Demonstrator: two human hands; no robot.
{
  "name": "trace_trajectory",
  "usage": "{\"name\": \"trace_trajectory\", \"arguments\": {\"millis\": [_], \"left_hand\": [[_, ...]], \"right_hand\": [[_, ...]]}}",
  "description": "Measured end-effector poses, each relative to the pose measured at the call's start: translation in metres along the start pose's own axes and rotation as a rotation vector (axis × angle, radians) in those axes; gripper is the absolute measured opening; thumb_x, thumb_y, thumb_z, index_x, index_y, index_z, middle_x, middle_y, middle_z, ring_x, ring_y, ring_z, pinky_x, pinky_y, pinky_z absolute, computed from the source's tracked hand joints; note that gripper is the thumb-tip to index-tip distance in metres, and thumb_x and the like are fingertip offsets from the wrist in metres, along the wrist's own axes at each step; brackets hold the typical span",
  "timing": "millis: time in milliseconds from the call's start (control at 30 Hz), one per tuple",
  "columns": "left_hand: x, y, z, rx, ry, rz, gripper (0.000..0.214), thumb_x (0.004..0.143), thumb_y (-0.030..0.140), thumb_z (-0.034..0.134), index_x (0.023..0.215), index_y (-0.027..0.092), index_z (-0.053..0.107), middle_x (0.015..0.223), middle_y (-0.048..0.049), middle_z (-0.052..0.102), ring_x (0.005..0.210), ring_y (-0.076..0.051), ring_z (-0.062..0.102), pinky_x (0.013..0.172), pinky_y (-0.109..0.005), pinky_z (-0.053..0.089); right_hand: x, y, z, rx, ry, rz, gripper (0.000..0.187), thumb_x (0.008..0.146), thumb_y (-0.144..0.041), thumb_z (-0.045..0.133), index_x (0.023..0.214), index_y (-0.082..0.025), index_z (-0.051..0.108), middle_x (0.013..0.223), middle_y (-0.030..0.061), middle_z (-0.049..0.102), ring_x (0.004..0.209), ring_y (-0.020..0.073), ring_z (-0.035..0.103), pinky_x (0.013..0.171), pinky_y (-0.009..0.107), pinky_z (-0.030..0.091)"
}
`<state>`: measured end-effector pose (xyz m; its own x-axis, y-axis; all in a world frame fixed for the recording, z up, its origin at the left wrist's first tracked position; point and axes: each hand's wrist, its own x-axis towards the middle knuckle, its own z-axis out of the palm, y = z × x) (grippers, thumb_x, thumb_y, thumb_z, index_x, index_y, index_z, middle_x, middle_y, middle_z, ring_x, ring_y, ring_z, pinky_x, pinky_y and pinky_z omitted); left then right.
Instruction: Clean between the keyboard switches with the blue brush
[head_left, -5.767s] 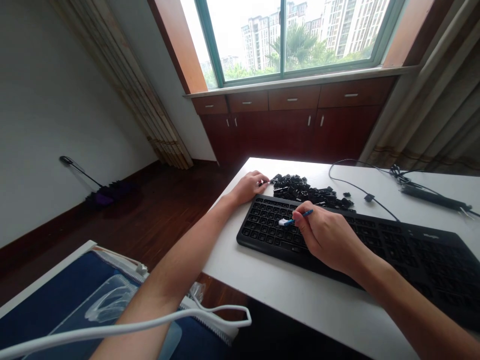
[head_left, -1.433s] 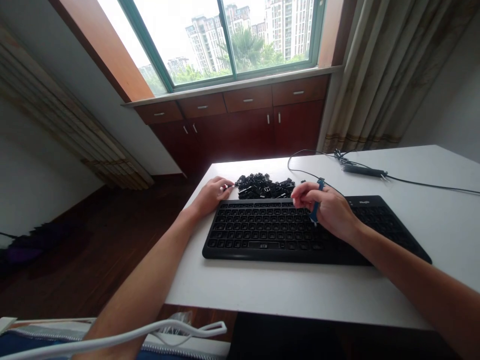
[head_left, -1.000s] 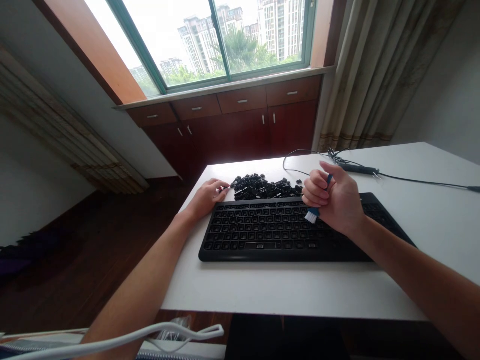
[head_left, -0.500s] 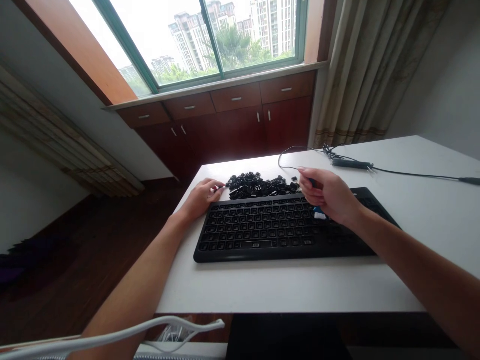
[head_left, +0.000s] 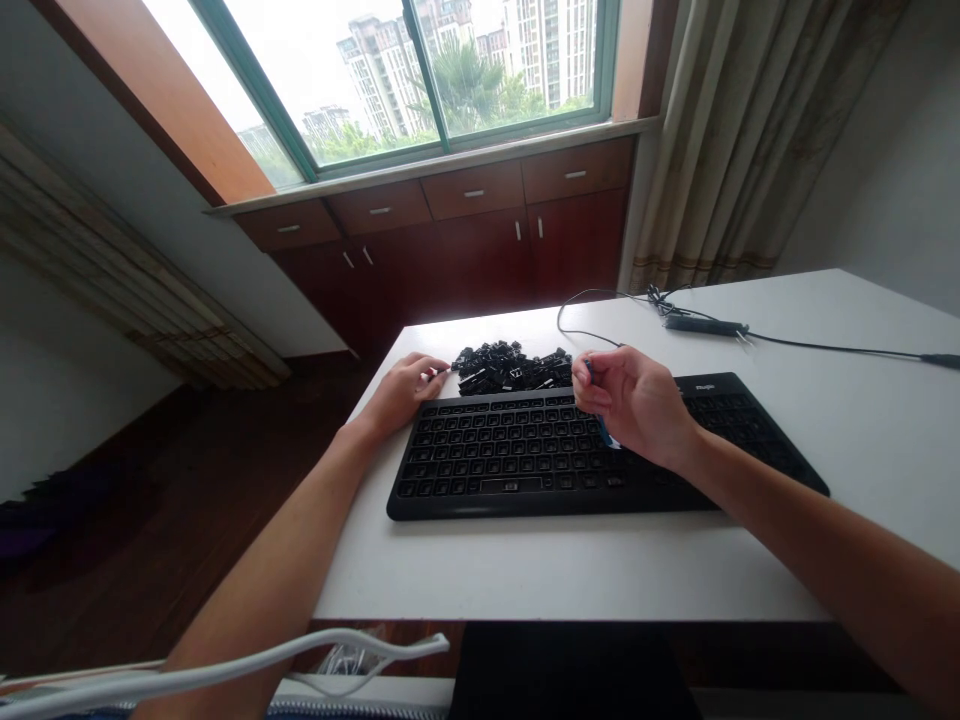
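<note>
A black keyboard [head_left: 517,440] with its keycaps off lies flat on the white table, its sockets bare. Over its right half, my right hand [head_left: 637,405] is closed around a small blue brush [head_left: 606,432]; most of the handle is hidden in the fingers, and the bristles point down at the keyboard. At the keyboard's upper left corner rests my left hand [head_left: 405,390], fingers bent together round a small dark thing too small to name. Behind the keyboard, beside the left fingertips, is a heap of loose black keycaps [head_left: 510,368].
A black cable [head_left: 581,330] runs across the back of the white table [head_left: 570,570] to a dark plug-ended piece [head_left: 705,326] at the right. A white curved tube [head_left: 360,650] crosses the lower left foreground. Drawers and cupboards [head_left: 480,250] stand below the window.
My right hand has moved left over the keyboard with the brush, uncovering more of the right-hand keys. The brush is turned differently. My left hand has barely moved.
</note>
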<state>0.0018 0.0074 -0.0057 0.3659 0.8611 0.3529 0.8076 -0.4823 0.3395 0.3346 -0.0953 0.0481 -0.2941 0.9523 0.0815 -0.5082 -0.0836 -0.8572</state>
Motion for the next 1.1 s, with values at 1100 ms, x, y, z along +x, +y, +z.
{"name": "trace_trajectory", "arguments": {"millis": [1100], "left_hand": [[0.0, -0.002, 0.0, -0.014, -0.001, -0.001, 0.032, 0.092, 0.045, 0.052, 0.108, 0.023, 0.07, 0.109, -0.0066, 0.063, 0.084, -0.016, 0.061, 0.085, -0.034, 0.053]], "right_hand": [[-0.006, -0.002, -0.01, -0.836, 0.074, -0.464, 0.023, 0.089, -0.043, 0.064, 0.099, -0.026, 0.077, 0.093, 0.0054, 0.069, 0.08, 0.0162, 0.058, 0.068, 0.032, 0.047]]}}
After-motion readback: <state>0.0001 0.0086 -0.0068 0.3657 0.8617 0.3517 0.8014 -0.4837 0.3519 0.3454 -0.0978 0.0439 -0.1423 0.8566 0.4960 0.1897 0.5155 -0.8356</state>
